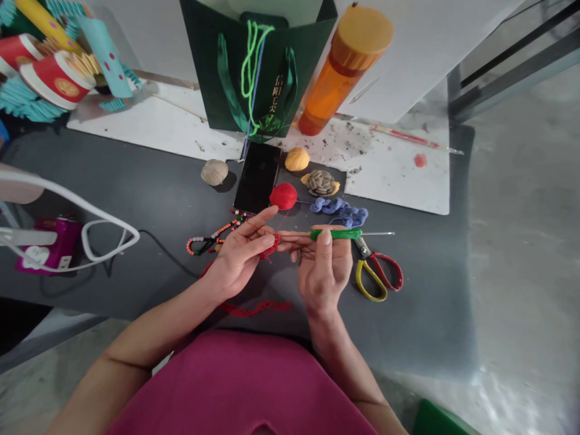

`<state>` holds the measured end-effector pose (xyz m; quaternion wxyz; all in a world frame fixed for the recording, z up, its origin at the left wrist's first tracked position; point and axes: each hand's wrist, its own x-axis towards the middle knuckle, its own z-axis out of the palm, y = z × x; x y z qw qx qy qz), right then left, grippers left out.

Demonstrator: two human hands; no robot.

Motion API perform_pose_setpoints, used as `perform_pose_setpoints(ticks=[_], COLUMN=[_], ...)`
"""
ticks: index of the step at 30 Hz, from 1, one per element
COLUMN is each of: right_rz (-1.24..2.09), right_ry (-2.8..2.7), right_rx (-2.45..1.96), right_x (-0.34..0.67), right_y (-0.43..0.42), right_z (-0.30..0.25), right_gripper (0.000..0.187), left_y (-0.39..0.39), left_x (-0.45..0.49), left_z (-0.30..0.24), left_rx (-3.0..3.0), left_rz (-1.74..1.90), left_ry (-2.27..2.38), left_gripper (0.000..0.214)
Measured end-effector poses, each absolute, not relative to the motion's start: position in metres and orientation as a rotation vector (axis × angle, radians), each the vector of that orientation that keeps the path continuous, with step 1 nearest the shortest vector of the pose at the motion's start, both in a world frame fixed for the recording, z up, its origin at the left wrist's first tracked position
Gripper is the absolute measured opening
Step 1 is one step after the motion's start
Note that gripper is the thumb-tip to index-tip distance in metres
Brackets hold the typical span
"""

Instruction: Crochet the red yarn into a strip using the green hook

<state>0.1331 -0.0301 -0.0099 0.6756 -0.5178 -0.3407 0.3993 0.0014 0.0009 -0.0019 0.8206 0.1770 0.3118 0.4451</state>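
Left hand point(235, 260) pinches yarn point(270, 248), right hand point(324, 272) crochet hook point(336, 234)

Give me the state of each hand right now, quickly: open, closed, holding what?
Left hand: closed, fingers pinching the small red crochet piece.
Right hand: closed, holding the green-handled crochet hook.

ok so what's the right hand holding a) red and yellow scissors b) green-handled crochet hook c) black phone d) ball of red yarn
B, the right hand grips the green-handled crochet hook, while the left hand pinches the red crochet work.
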Motion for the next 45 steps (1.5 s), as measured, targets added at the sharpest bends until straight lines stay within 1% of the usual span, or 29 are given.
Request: perform_pose_setpoints(ticks=[4,7,10,11,13,15,16,21,26,28,31,37,40,45], right_rz=[0.947,0.869,0.716,0.638,0.463,0.335,0.321,0.477,0.579,0.600,0.674,1.020,1.028,0.944], right_ry=[-0.775,-0.863,-1.044,-1.142,-1.330,-1.395,-1.372,-1.122,-0.995,-0.945,-0.886,-0.747,-0.740,-0.735], right_rx=[-1.142,-1.142,-1.155,-1.150,-1.131,-1.125,-1.133,-1.201,-1.263,-1.251,-1.229,-1.150,-1.103,-1.184], right_x=[0.130,0.129,0.131,0.132,0.134,0.134,0.134,0.128,0.126,0.127,0.129,0.128,0.124,0.125], right_y=[-0.032,-0.036,-0.037,-0.037,-0.036,-0.036,-0.036,-0.039,-0.041,-0.039,-0.035,-0.029,-0.028,-0.026], right_z=[-0.012,-0.013,-0.012,-0.012,-0.010,-0.009,-0.009,-0.009,-0.009,-0.011,-0.013,-0.011,-0.012,-0.018], right_gripper=[0.022,0.016,0.008,0.009,0.019,0.027,0.028,0.011,0.007,0.008,0.015,0.026,0.026,0.027], left_y=[-0.002,-0.004,-0.004,-0.004,-0.004,-0.004,-0.004,-0.002,-0.001,-0.001,0.001,-0.001,-0.005,-0.007], left_x=[0.003,0.004,0.005,0.004,0.004,0.004,0.003,0.003,0.003,0.001,0.000,0.001,0.003,0.004], left_z=[0.001,0.003,0.003,0.003,0.003,0.004,0.005,0.005,0.003,0.002,0.002,0.002,0.001,0.000], left_rx=[0.404,0.449,0.469,0.462,0.434,0.406,0.394,0.332,0.310,0.301,0.282,0.358,0.467,0.622], left_rz=[0.957,0.970,0.998,1.007,1.010,0.989,0.974,0.936,0.954,0.951,0.931,0.929,0.971,0.983], left_ry=[0.677,0.716,0.730,0.737,0.753,0.759,0.754,0.720,0.719,0.719,0.726,0.692,0.720,0.775], left_gripper=[0.044,0.044,0.044,0.046,0.052,0.058,0.059,0.055,0.055,0.054,0.053,0.051,0.059,0.069])
